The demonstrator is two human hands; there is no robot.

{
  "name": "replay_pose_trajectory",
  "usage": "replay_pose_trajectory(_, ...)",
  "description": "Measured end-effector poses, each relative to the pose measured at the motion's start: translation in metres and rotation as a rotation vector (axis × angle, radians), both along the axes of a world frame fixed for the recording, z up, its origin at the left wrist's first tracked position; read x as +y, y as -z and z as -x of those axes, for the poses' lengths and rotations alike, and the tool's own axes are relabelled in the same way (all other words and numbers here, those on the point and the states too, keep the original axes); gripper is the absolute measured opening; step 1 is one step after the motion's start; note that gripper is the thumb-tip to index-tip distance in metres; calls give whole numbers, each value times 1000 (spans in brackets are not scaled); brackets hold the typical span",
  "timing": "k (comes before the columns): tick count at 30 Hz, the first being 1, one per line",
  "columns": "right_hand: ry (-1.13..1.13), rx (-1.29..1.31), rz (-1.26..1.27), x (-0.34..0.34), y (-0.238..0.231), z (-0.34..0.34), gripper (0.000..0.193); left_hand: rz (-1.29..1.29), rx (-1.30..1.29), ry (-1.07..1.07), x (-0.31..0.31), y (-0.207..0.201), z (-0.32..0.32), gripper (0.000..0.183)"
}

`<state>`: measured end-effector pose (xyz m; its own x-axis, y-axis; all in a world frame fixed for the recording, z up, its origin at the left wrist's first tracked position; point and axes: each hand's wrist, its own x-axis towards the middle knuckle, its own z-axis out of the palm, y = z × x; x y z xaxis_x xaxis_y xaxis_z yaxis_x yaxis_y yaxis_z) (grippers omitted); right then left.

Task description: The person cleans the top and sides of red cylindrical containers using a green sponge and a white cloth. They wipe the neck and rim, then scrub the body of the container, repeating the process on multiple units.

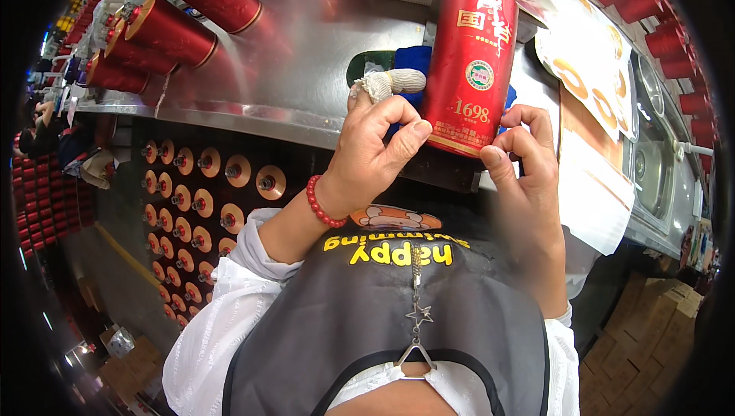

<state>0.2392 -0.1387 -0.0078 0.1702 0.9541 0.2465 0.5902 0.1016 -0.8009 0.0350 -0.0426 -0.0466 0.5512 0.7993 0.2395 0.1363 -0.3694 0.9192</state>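
Observation:
A red bottle (pixel 462 52) with gold trim and a round green-and-white mark lies front up at the counter's near edge, its neck pointing away. Blue cloth (pixel 412 58) shows beneath it. At the bottle's lower left is my left hand (pixel 374 136), knit off-white finger covers (pixel 398 81) on its fingers. Its thumb presses toward a bent finger; what they pinch, if anything, is hidden. My right hand (pixel 528 154) curls by the lower right corner, fingertips and thumb drawn close together against the bottle's edge. Whatever lies between them is too small to make out.
More red bottles (pixel 172 29) lie at the upper left of the metal counter (pixel 306 25). Label sheets with gold rings (pixel 578 83) lie to the right, near a metal sink (pixel 651 171). Several bottles (pixel 237 171) stand low at left. Cartons (pixel 639 332) stand at lower right.

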Motion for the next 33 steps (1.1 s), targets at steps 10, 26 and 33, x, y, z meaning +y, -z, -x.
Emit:
replay_pose_trajectory(10, 6, -28, -14, 1, 1, 1, 23, -79, -6, -3, 0, 2, 0, 21)
replay_pose_trajectory(26, 1, -15, -15, 3, 2, 1, 25, -216, 49, -22, 1, 2, 0, 19)
replay_pose_trajectory(33, -5, -74, 9, 4, -1, 0, 26, -98, 5, -9, 1, 8, 1, 22)
